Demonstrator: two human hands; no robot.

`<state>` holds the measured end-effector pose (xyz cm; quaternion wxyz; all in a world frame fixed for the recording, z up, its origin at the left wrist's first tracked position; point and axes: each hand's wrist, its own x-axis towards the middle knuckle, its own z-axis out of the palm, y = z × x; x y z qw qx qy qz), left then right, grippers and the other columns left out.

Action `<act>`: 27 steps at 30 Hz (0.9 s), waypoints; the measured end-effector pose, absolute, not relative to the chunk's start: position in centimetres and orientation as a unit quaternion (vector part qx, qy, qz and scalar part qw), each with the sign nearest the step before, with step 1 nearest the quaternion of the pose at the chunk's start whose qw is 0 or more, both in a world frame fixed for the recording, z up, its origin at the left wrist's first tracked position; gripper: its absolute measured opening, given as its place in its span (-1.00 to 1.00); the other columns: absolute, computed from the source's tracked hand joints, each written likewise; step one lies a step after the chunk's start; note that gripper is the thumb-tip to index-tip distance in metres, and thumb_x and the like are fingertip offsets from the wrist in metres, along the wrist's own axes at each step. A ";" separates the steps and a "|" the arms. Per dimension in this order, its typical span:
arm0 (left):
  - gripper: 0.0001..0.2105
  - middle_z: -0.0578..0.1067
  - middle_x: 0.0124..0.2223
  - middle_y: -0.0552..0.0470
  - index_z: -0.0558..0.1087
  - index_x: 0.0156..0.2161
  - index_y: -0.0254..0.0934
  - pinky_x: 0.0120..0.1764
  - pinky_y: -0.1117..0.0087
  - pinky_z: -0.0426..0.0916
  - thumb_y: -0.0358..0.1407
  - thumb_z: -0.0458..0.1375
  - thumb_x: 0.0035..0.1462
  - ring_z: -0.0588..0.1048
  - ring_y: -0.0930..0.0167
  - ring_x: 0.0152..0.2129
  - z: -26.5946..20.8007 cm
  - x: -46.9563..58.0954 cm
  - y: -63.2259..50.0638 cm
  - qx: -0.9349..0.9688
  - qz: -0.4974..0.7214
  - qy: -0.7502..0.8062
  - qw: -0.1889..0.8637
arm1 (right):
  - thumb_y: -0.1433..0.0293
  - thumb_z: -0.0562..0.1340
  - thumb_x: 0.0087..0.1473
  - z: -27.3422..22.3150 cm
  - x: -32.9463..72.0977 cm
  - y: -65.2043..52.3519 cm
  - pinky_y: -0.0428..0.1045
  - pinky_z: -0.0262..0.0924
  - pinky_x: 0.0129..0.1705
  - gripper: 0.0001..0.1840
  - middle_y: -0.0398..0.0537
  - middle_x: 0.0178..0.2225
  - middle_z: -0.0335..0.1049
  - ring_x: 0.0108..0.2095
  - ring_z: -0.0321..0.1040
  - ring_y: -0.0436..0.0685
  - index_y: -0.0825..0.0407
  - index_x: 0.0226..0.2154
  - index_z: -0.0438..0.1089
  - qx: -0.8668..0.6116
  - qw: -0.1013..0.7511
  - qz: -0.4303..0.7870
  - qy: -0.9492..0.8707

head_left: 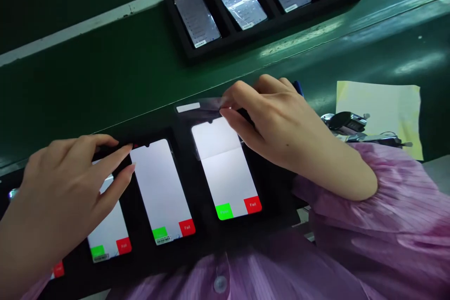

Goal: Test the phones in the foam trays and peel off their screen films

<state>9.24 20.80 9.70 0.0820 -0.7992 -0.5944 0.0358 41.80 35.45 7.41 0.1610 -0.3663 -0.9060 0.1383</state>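
My right hand [270,122] pinches the edge of a clear protective film [210,111], which is partly lifted at the upper end of the rightmost phone [228,178]. A white label [188,107] sits on the film. That phone's lit white screen shows a green box and a red "Fail" box. My left hand [80,178] is open, its fingertips at the upper left corner of the middle phone [161,190], whose screen looks alike. Below the left hand, another lit phone [112,225] is partly covered. The phones lie in a black tray [207,239].
Beyond, a black compartment tray [225,40] holds several phones with dim screens on the green surface [105,75]. To the right are a yellow-edged paper [379,103], dark shiny objects [348,123] and a blue pen-like tip [298,87].
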 end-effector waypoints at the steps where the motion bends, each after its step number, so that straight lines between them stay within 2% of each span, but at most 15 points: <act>1: -0.70 0.54 -0.03 -0.13 0.60 0.02 -0.16 -0.32 0.15 0.20 -0.13 0.08 0.40 0.46 0.05 -0.19 9.8 9.5 21.0 -0.803 0.053 -0.586 0.090 | 0.37 0.06 0.45 7.4 41.7 35.3 0.18 0.27 -0.06 -0.83 -0.08 -0.38 0.45 -0.19 0.39 0.25 0.00 -0.07 0.36 -0.364 0.167 0.150 -0.904; 4: -0.71 0.53 -0.04 -0.12 0.61 -0.02 -0.18 -0.33 0.19 0.19 -0.10 0.11 0.40 0.44 0.14 -0.27 10.1 9.9 21.8 -0.798 0.075 -0.594 0.070 | 0.39 0.06 0.46 7.2 41.7 35.1 0.12 0.28 -0.09 -0.85 -0.06 -0.25 0.50 -0.20 0.41 0.18 0.04 -0.06 0.33 -0.354 0.204 0.197 -0.891; 7: -0.72 0.51 -0.04 -0.13 0.63 -0.04 -0.20 -0.27 0.15 0.26 -0.13 0.12 0.41 0.43 0.14 -0.22 10.1 10.1 22.3 -0.790 0.059 -0.606 0.068 | 0.38 0.10 0.45 6.8 41.6 35.1 0.11 0.26 -0.09 -0.89 -0.06 -0.25 0.50 -0.19 0.41 0.18 0.03 -0.10 0.33 -0.372 0.230 0.192 -0.878; 12: -0.73 0.48 -0.07 -0.10 0.64 -0.03 -0.19 -0.20 0.10 0.37 -0.14 0.12 0.43 0.40 0.16 -0.18 10.2 10.4 22.2 -0.781 0.052 -0.620 0.056 | 0.37 0.09 0.46 6.8 41.2 34.7 0.16 0.23 -0.05 -0.89 -0.03 -0.28 0.53 -0.11 0.41 0.24 -0.01 -0.10 0.32 -0.401 0.208 0.178 -0.874; 15: -0.70 0.47 -0.03 -0.11 0.63 0.01 -0.24 -0.08 0.02 0.41 -0.17 0.09 0.46 0.41 0.19 -0.14 10.1 10.6 22.3 -0.776 0.049 -0.629 0.032 | 0.38 0.08 0.45 6.9 40.9 34.6 0.18 0.23 -0.04 -0.88 0.01 -0.25 0.55 -0.10 0.40 0.26 0.00 -0.10 0.32 -0.409 0.199 0.173 -0.874; 18: -0.74 0.52 -0.07 -0.07 0.66 -0.10 -0.23 -0.02 0.02 0.39 -0.19 0.13 0.45 0.43 0.23 -0.13 9.9 10.6 22.9 -0.773 0.006 -0.633 0.035 | 0.37 0.08 0.44 6.6 40.8 34.7 0.23 0.25 -0.03 -0.89 0.00 -0.26 0.55 -0.10 0.40 0.28 0.00 -0.11 0.31 -0.408 0.205 0.162 -0.875; 21: -0.76 0.58 -0.16 0.00 0.65 -0.23 -0.21 -0.15 0.20 0.40 -0.19 0.18 0.41 0.48 0.28 -0.18 10.2 10.6 23.1 -0.792 -0.066 -0.607 0.012 | 0.37 0.13 0.42 6.2 41.1 34.6 0.26 0.28 -0.03 -0.93 -0.02 -0.27 0.54 -0.11 0.40 0.29 -0.03 -0.13 0.31 -0.395 0.225 0.155 -0.877; 23: -0.81 0.62 -0.17 0.09 0.63 -0.23 -0.17 -0.38 0.41 0.36 -0.19 0.20 0.38 0.54 0.39 -0.25 10.9 10.8 22.5 -0.796 -0.112 -0.590 -0.071 | 0.36 0.15 0.40 6.1 41.4 34.3 0.23 0.31 -0.06 -0.94 -0.03 -0.27 0.51 -0.14 0.41 0.28 -0.02 -0.16 0.32 -0.379 0.249 0.149 -0.879; 25: -0.88 0.64 -0.19 0.20 0.60 -0.20 -0.11 -0.55 0.51 0.28 -0.19 0.23 0.36 0.57 0.49 -0.32 11.5 11.4 21.2 -0.790 -0.141 -0.577 -0.152 | 0.37 0.15 0.40 6.3 41.9 33.8 0.18 0.32 -0.11 -0.92 -0.05 -0.29 0.49 -0.19 0.41 0.24 -0.01 -0.18 0.34 -0.359 0.273 0.141 -0.882; 27: -0.92 0.64 -0.20 0.25 0.56 -0.17 -0.09 -0.47 0.54 0.37 -0.22 0.21 0.38 0.60 0.54 -0.32 11.9 12.0 19.4 -0.800 -0.152 -0.544 -0.204 | 0.39 0.16 0.39 6.7 42.4 33.2 0.13 0.31 -0.15 -0.92 -0.08 -0.30 0.47 -0.24 0.41 0.19 -0.01 -0.20 0.35 -0.337 0.286 0.142 -0.886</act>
